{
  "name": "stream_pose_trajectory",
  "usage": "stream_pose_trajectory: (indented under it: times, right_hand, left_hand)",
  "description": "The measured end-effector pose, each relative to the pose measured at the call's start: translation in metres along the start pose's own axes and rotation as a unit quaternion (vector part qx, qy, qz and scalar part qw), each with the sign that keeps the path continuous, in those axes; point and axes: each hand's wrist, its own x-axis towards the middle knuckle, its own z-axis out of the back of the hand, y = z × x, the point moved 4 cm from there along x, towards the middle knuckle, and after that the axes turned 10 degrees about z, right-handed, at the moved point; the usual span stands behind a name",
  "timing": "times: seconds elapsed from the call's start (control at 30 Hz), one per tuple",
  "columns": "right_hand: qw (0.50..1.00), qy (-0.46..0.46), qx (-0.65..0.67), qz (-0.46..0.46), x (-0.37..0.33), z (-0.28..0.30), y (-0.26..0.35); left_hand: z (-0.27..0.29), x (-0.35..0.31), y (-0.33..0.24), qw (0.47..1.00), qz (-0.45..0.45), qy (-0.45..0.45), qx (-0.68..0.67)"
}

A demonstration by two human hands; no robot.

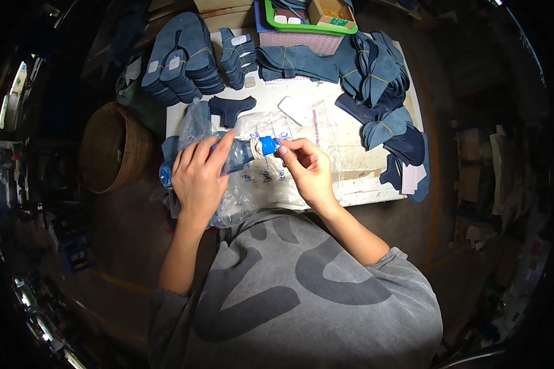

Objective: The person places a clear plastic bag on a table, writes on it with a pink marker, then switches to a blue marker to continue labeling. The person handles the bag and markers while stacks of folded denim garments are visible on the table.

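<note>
A clear bluish plastic bottle [237, 157] lies on its side over the near part of the table, its neck pointing right. My left hand [198, 175] is wrapped over its body from above. Round the neck sit several pale rubber bands [256, 147], just behind the blue bottle cap [268, 146]. At the cap's end, the thumb and forefinger of my right hand [308, 172] are pinched together on its blue tip. Under the bottle is a crumpled clear plastic bag [271, 184] with blue handwriting.
On the white table [363, 161] stand stacks of blue-grey cut pieces [188, 52], with tied bundles [375, 71] at the right. A dark piece [232, 111] and a white card [294, 111] lie beyond the bottle. A green tray [311, 27] stands at the back, a woven basket [114, 147] at the left.
</note>
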Motion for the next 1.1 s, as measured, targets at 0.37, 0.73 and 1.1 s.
stream_pose_trajectory:
  times: [0.37, 0.73, 1.1]
  right_hand:
    - [1.0, -0.015, 0.003, 0.003, -0.002, -0.004, -0.003]
    - [1.0, -0.017, 0.006, -0.011, -0.004, -0.006, -0.012]
    - [0.999, -0.023, 0.008, -0.021, -0.007, -0.008, -0.023]
  left_hand:
    - [0.004, 0.001, 0.0, 0.999, -0.024, -0.026, 0.011]
    - [0.007, 0.002, 0.002, 0.998, -0.04, 0.011, 0.049]
    - [0.011, 0.004, 0.005, 0.994, -0.075, 0.001, 0.084]
